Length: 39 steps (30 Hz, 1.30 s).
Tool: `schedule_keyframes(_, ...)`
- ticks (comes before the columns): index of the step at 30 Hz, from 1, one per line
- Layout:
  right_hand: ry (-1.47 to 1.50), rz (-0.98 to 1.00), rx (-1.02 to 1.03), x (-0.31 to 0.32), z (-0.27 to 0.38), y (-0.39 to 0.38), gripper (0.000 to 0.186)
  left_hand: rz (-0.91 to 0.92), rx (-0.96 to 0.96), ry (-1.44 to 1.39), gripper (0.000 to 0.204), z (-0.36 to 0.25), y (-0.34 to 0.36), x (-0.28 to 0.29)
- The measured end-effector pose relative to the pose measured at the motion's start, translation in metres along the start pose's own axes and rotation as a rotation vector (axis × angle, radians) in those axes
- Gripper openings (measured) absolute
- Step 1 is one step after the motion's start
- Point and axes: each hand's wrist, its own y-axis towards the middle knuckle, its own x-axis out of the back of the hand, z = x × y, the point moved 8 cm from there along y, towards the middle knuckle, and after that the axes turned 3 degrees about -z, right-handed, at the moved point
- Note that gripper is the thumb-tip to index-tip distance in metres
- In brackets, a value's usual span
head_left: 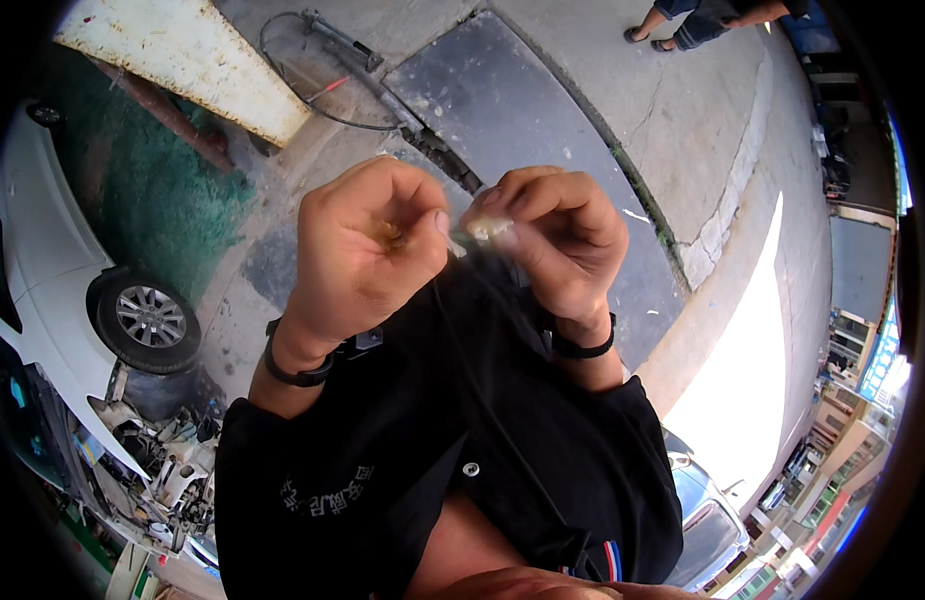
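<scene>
My left hand (367, 245) and my right hand (572, 240) are raised close together in front of my chest, with a black band on each wrist. A small whitish, blurred piece (490, 230) is pinched between the thumb and fingers of my right hand; its kind is too smeared to make out. The left thumb and forefinger are pressed together beside it. Just below the left thumb tip shows a small pale bit (456, 247), perhaps in that pinch or joined to the whitish piece; I cannot tell which.
At left, a white car (57, 250) stands near a heap of dismantled parts (182, 470). A rusty pale beam (192, 60) and a metal tool with a hose (342, 45) lie ahead, beside a dark floor plate (502, 90). Another person (692, 25) stands at far right.
</scene>
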Motion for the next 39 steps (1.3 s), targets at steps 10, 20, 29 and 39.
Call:
schedule_keyframes(10,0.569,0.23,0.106,-0.057,0.094,0.002,0.009,0.013,0.175,-0.112,0.014,0.039,-0.003,0.0)
schedule_keyframes(20,0.413,0.121,0.214,-0.033,0.104,0.001,0.005,0.127,0.364,-0.131,0.002,0.073,-0.005,-0.023)
schedule_keyframes(29,-0.647,-0.12,-0.262,0.065,-0.032,-0.007,0.035,0.299,0.418,-0.05,0.006,0.102,0.025,-0.064)
schedule_keyframes(39,-0.673,-0.099,-0.532,0.156,-0.071,-0.01,0.032,0.496,0.596,-0.196,0.027,0.132,0.079,-0.146)
